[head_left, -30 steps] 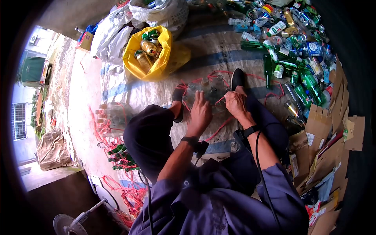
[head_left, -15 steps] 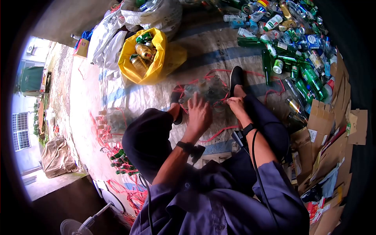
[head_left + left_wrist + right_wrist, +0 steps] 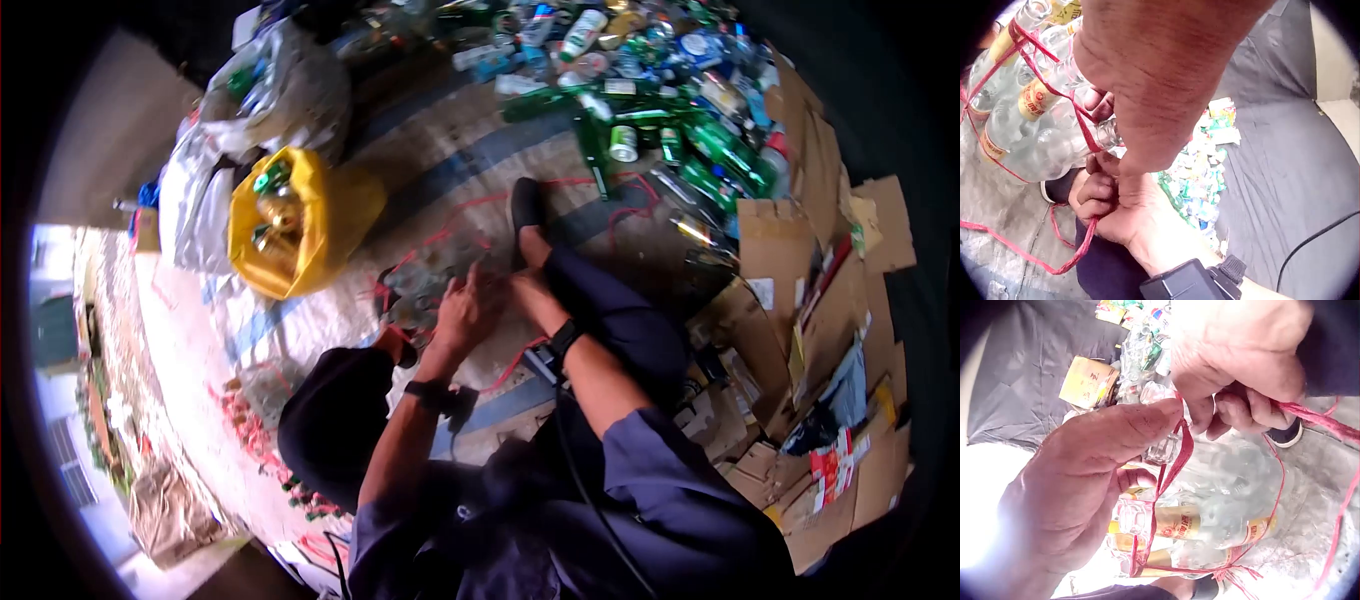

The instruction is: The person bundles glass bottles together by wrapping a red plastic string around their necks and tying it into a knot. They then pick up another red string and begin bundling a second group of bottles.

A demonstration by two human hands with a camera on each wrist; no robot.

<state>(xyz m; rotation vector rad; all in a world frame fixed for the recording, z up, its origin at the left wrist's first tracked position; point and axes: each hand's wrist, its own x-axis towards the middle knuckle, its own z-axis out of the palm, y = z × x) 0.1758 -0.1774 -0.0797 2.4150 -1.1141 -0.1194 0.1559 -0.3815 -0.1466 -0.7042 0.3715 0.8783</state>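
Note:
Several clear glass bottles point(image 3: 1041, 147) with yellow-and-red neck labels stand bundled together, red plastic string point(image 3: 1175, 459) looped round their necks. My left hand point(image 3: 1079, 478) is over the near edge of the bundle, its thumb across a bottle neck point(image 3: 1163, 450) where the string passes and a finger curled behind. Close beside it, my right hand point(image 3: 1241, 362) grips the string with curled fingers; a loose length trails out past them. In the head view, the left hand point(image 3: 465, 315) and right hand point(image 3: 530, 295) are close together at the bundle, slightly blurred.
A yellow bag point(image 3: 290, 230) of cans and a white sack point(image 3: 280, 95) stand beyond the bundle. Plastic and glass bottles point(image 3: 640, 120) lie heaped at the back right. Flattened cardboard point(image 3: 780, 250) fills the right side. Another tied bottle bundle point(image 3: 268, 390) stands at the left.
The head view has turned, shifting the bundle left in the frame. My right hand, earlier apart and holding the string out to the right, is now close against the left hand.

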